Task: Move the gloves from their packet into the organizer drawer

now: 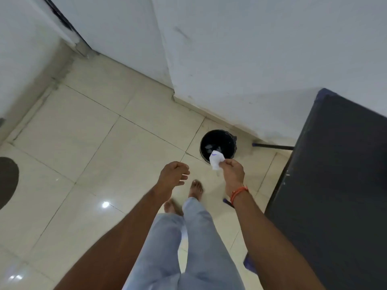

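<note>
My right hand (232, 173) pinches a crumpled white packet (216, 161) with a purple mark, held just above the near rim of a black round bin (217, 146) on the floor. Pale scraps lie inside the bin. My left hand (173, 173) hangs beside it over the tiles with its fingers loosely curled and nothing in it. No gloves or organizer drawer are in view.
A dark tabletop (335, 185) with blue legs fills the right side, close to my right arm. White walls (251, 59) form a corner behind the bin. The floor (83, 153) is cream tile. My bare feet (195, 190) stand just short of the bin.
</note>
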